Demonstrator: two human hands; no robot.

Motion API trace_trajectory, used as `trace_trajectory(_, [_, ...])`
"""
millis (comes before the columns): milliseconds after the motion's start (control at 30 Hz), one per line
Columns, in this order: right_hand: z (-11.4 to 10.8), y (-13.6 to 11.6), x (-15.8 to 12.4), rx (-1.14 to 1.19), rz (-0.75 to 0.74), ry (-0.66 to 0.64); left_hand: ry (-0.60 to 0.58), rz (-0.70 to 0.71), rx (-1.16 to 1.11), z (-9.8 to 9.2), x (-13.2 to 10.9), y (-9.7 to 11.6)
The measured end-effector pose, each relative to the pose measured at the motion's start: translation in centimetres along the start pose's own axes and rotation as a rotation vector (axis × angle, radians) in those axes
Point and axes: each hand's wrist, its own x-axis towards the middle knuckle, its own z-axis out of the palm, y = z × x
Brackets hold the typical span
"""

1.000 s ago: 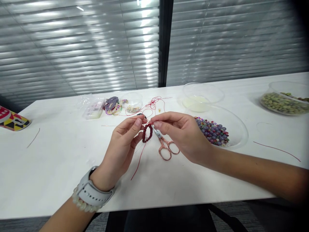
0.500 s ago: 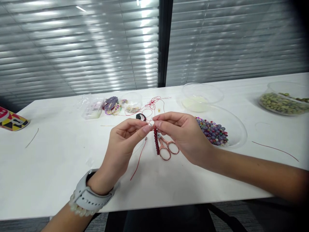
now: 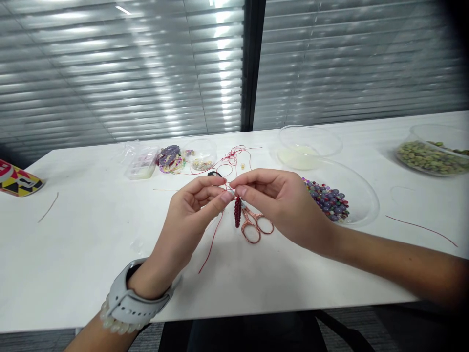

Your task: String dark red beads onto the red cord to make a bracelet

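My left hand (image 3: 190,212), with a grey watch (image 3: 132,293) and a pale bead bracelet (image 3: 117,320) at the wrist, is closed in a pinch on thin red cord (image 3: 210,248). Its loose tail slants down to the table. Thumb and fingertips of my right hand (image 3: 289,208) pinch the top of a string of dark red beads (image 3: 238,213). The beads hang below the fingertips as a narrow, doubled-looking strand. Just behind them lie copper-coloured scissors (image 3: 251,233), blades partly hidden. The exact grip on the cord is too small to make out.
Right of my right hand, a clear bowl (image 3: 361,205) holds mixed purple and red beads. Farther right stands a tub of green pods (image 3: 432,156). Tangled red cord (image 3: 232,155), purple bead strands (image 3: 169,156) and a small clear dish (image 3: 203,151) lie behind. A patterned can (image 3: 18,181) is far left.
The bead strand has turned and now looks shorter and thicker. My fingertips have shifted slightly, with the left index finger lifted from its thumb. The view has moved a little.
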Motion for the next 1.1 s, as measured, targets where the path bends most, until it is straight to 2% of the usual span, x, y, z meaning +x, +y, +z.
trace_trajectory(267, [-0.1,-0.2,0.1,-0.029,-0.001,-0.057,-0.003,0.056,0.052,-0.1,0.0,-0.2])
trace_trajectory(333, [-0.2,0.0,0.1,-0.055,-0.042,-0.057,-0.004,0.057,0.069,-0.1,0.1,-0.1])
trace_trajectory(400, [-0.4,0.4,0.1,-0.12,-0.171,-0.045,-0.009,0.045,0.068,-0.1,0.1,0.0])
trace_trajectory(533, [-0.8,1.1,-0.1,-0.432,-0.592,-0.077,-0.034,0.016,0.055,-0.3,0.1,0.2])
trace_trajectory(567, [-0.8,1.2,-0.2,-0.511,-0.656,-0.087,-0.041,0.021,0.065,-0.3,0.1,0.2])
trace_trajectory(633, [-0.8,1.3,-0.3,-0.618,-0.69,-0.086,-0.043,0.047,0.114,-0.4,0.0,0.3])
trace_trajectory(733, [-0.7,1.0,-0.3,-0.699,-0.603,-0.065,0.003,0.098,0.261,-0.5,0.0,0.2])
trace_trajectory(867, [-0.6,0.0,-0.3,-0.71,-0.351,-0.082,0.05,0.17,0.46,-0.5,-0.1,0.2])
trace_trajectory(967, [-1.0,-0.6,-0.1,-0.635,-0.162,-0.154,0.013,0.179,0.536,-0.4,-0.2,0.3])
trace_trajectory(1100, [-1.6,-1.1,0.2,-0.424,0.106,-0.307,-0.081,0.111,0.534,-0.5,-0.2,0.6])
